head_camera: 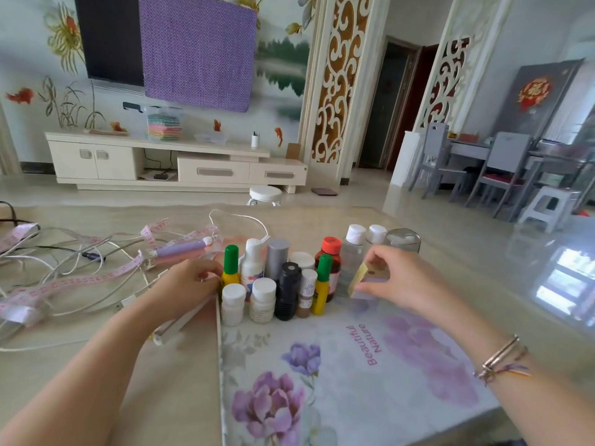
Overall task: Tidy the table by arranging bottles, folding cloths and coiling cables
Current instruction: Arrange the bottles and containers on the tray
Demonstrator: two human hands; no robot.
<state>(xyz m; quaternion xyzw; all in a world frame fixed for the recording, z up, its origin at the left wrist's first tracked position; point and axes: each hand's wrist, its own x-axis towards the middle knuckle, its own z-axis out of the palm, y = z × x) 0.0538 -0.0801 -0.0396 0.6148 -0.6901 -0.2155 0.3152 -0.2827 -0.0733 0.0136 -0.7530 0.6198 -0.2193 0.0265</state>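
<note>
Hidden: rear bottles (355,249) partly masked by front ones; left fingertips behind yellow bottle (230,268).
Left hand (190,281): grip state unclear, touching the yellow bottle.
Right hand (402,278): grip pinching small box (360,281) beside bottle cluster, mid-tabletop (180,365).
Cables (64,262): tangled, tabletop's left edge.

Two bare forearms in shot, no sleeves anywhere up to the frame's edge. The left hand (190,280) carries nothing at all — no ring, no watch, no band on that wrist. Over to the right hand (402,281), and here's the decoration: thin metallic bangles (500,354) stacked at the wrist (rose-gold or silver, hard to call), and beside them a braided string bracelet (508,371) — red, yellow and blue threads, loose ends trailing.
</note>
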